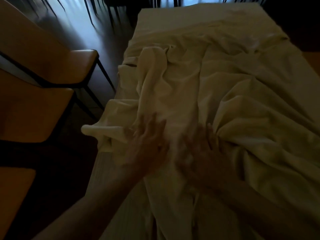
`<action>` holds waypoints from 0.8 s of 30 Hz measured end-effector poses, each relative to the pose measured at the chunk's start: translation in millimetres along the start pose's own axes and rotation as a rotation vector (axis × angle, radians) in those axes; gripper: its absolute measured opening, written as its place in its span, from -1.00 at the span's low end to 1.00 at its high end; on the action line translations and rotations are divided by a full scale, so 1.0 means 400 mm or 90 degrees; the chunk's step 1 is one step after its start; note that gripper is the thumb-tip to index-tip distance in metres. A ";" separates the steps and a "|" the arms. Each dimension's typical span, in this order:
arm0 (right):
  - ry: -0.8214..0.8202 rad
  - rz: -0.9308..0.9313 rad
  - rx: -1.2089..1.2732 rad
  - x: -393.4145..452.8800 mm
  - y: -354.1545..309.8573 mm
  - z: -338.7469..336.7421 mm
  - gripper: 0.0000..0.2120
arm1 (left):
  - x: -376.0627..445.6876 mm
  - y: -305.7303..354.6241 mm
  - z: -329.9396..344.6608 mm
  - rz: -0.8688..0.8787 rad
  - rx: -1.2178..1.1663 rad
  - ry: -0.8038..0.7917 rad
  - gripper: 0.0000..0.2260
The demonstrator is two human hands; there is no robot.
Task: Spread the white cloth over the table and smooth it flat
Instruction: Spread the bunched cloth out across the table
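Two hands lie on the cloth (pixel 207 87) near the table's near end, side by side and just apart. The left hand (pixel 149 141) is flat, fingers straight and spread, pressing the cloth close to the table's left edge. The right hand (pixel 199 149) is blurred; its fingers look extended against the fabric, palm down, beside a bunch of folds gathered just to its right.

The cloth runs lengthwise along the table (pixel 121 205), its long axis pointing from the near end to the far end. The far part lies fairly flat; the middle and near parts are rumpled, with ridges running mostly lengthwise and a thick fold along the left side. One corner sticks out past the left edge.

Tan chairs (pixel 43 94) stand left of the table, on a dark floor (pixel 103 49).
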State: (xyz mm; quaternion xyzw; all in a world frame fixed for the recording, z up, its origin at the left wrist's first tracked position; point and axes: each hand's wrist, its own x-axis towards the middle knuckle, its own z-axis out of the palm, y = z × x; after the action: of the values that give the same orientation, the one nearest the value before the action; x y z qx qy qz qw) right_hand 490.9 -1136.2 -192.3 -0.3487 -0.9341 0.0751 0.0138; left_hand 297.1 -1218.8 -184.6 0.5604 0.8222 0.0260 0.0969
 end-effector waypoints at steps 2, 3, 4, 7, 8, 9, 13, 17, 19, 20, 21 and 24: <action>-0.086 0.025 0.054 -0.045 -0.008 0.063 -0.30 | -0.026 -0.024 0.050 -0.068 0.034 -0.010 -0.38; -0.091 0.035 0.078 -0.057 0.002 0.068 -0.31 | -0.061 -0.030 0.072 -0.089 0.062 -0.004 -0.37; -0.080 0.037 0.085 -0.062 0.008 0.063 -0.31 | -0.106 -0.025 0.081 -0.095 0.075 0.003 -0.37; -0.139 -0.013 0.041 -0.180 -0.052 0.036 -0.28 | -0.236 -0.021 0.097 -0.092 0.058 0.017 -0.33; -0.147 -0.035 0.031 -0.208 -0.066 0.030 -0.27 | -0.282 -0.019 0.103 -0.110 0.045 -0.003 -0.30; -0.154 -0.042 0.017 -0.239 -0.071 0.027 -0.26 | -0.338 -0.012 0.109 -0.143 0.038 -0.021 -0.26; -0.186 -0.108 -0.029 -0.330 -0.085 0.009 -0.20 | -0.542 -0.001 0.122 -0.231 0.005 -0.037 -0.21; -0.191 -0.117 -0.043 -0.356 -0.046 -0.002 -0.29 | -0.688 -0.005 0.116 -0.247 0.009 -0.021 -0.33; -0.180 -0.104 -0.045 -0.338 -0.030 -0.009 -0.32 | -0.741 -0.032 0.129 -0.332 -0.022 -0.061 -0.27; -0.182 -0.090 -0.047 -0.326 -0.023 -0.007 -0.33 | -0.763 -0.048 0.134 -0.380 -0.027 -0.090 -0.21; -0.170 -0.066 -0.043 -0.315 -0.015 0.003 -0.35 | -0.788 -0.065 0.139 -0.412 -0.039 -0.119 -0.16; -0.160 0.060 -0.069 -0.288 -0.026 -0.015 -0.39 | -0.867 -0.111 0.131 -0.424 -0.025 -0.169 -0.20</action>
State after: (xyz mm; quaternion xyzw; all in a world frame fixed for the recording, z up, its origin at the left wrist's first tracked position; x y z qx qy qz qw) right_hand 571.7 -1218.6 -181.9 -0.3802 -0.9137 0.0681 -0.1261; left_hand 388.9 -1560.0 -197.6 0.2583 0.9393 -0.0643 0.2165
